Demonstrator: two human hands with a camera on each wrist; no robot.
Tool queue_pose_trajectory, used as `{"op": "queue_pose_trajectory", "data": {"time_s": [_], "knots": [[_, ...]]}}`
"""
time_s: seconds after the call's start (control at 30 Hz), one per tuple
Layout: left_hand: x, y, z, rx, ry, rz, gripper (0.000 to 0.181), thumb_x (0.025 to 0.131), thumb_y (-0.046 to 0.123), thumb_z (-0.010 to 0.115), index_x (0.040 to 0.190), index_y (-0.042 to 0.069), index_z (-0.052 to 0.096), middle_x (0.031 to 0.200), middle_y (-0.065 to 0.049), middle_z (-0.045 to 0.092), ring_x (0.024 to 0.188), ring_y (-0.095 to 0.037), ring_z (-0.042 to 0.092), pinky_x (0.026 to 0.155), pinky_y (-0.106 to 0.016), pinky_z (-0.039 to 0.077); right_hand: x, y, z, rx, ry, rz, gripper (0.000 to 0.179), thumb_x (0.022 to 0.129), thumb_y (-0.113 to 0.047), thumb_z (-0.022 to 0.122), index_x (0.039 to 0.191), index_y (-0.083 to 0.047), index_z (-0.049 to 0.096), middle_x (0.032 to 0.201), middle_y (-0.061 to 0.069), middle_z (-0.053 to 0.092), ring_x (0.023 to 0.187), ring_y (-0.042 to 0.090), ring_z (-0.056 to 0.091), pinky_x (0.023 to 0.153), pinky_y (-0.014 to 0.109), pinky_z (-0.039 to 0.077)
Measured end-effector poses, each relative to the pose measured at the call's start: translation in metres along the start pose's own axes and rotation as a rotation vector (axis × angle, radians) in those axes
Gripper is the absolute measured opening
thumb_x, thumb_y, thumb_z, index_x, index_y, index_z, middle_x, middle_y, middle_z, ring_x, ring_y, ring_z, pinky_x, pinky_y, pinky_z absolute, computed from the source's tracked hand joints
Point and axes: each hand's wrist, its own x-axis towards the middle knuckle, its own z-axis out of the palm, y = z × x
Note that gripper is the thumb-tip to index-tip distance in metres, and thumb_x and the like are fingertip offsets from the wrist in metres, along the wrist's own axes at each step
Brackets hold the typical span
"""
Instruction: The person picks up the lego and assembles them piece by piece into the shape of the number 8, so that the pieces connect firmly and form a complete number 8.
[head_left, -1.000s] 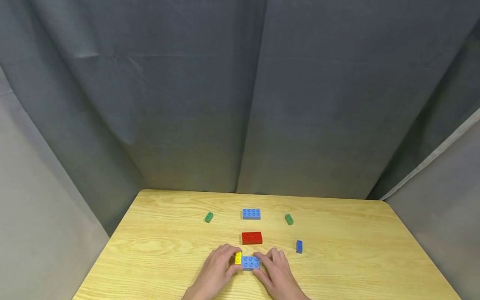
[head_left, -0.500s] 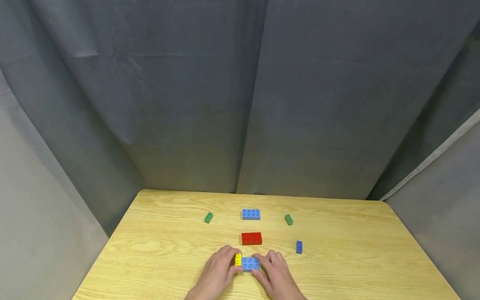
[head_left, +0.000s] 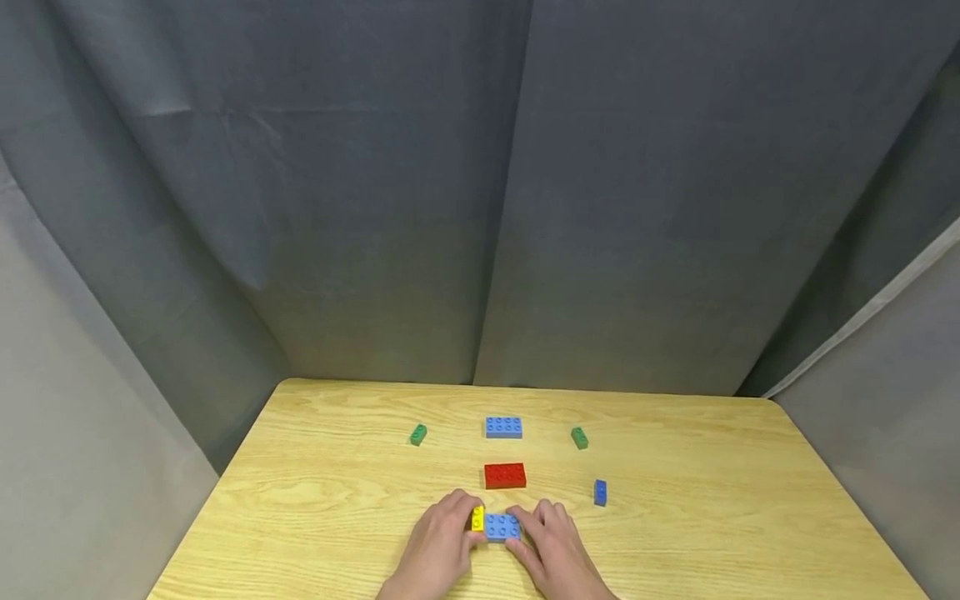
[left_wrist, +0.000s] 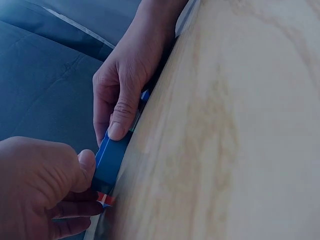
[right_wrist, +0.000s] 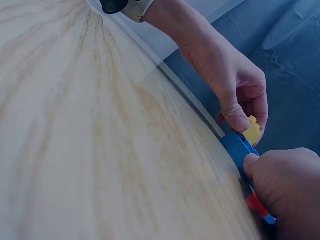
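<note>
In the head view, a yellow two-stud brick (head_left: pixel 477 518) sits at the left end of a light blue brick (head_left: pixel 502 527) near the front of the table. My left hand (head_left: pixel 435 542) pinches the yellow brick between thumb and fingers. From the other side, my right hand (head_left: pixel 557 552) grips the blue brick's right end. The right wrist view has the yellow brick (right_wrist: pixel 252 131) standing higher than the blue one (right_wrist: pixel 236 150). In the left wrist view the blue brick (left_wrist: pixel 112 157) spans between both thumbs, and the yellow brick is hidden.
Just beyond the hands lies a red brick (head_left: pixel 505 476), with another light blue brick (head_left: pixel 503 427) behind it. Small green bricks lie at left (head_left: pixel 418 435) and right (head_left: pixel 580 437). A small dark blue brick (head_left: pixel 600 492) is right of the hands. Grey curtains (head_left: pixel 375 208) surround the table.
My left wrist has shifted slightly to the right. Both hands keep hold of the bricks, which stay in nearly the same place.
</note>
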Motion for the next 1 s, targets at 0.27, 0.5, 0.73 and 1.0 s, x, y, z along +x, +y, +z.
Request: {"op": "queue_pose_trajectory", "data": {"time_s": [0.27,0.5,0.73,1.0], "knots": [[0.002,0.001,0.001,0.051,-0.009,0.011,0.035,0.089,0.023,0.083,0.118,0.006,0.072,0.104,0.003,0.067,0.089,-0.006,0.061,0.076,-0.027,0.053,-0.003,0.001,0.002,-0.009,0.047,-0.035,0.04,0.103,-0.042,0.064,0.134,-0.016,0.069,0.086,-0.019,0.03,0.079,0.005,0.027,0.072,0.023,0.026],[0.004,0.003,0.001,0.144,-0.007,0.034,0.034,0.085,0.021,0.086,0.113,0.007,0.073,0.097,0.004,0.066,0.08,-0.005,0.056,0.069,-0.024,0.048,-0.002,-0.001,0.002,-0.009,0.041,-0.026,0.042,0.103,-0.042,0.064,0.135,-0.015,0.069,0.086,-0.019,0.031,0.079,0.005,0.026,0.072,0.022,0.026],[0.0,0.002,0.004,0.044,-0.024,-0.023,0.034,0.086,0.024,0.085,0.114,0.008,0.072,0.096,0.007,0.061,0.082,-0.004,0.052,0.072,-0.025,0.05,-0.005,-0.003,0.0,0.002,0.005,0.009,0.042,0.104,-0.044,0.061,0.135,-0.017,0.069,0.087,-0.018,0.035,0.08,0.006,0.028,0.073,0.023,0.027],[-0.004,-0.02,0.003,-0.309,-0.043,-0.07,0.04,0.087,0.029,0.086,0.118,0.009,0.071,0.087,0.012,0.059,0.079,-0.004,0.052,0.071,-0.022,0.047,-0.004,-0.006,0.0,0.026,-0.004,0.034,0.042,0.105,-0.046,0.059,0.136,-0.02,0.068,0.088,-0.017,0.037,0.081,0.007,0.03,0.073,0.024,0.028]]}}
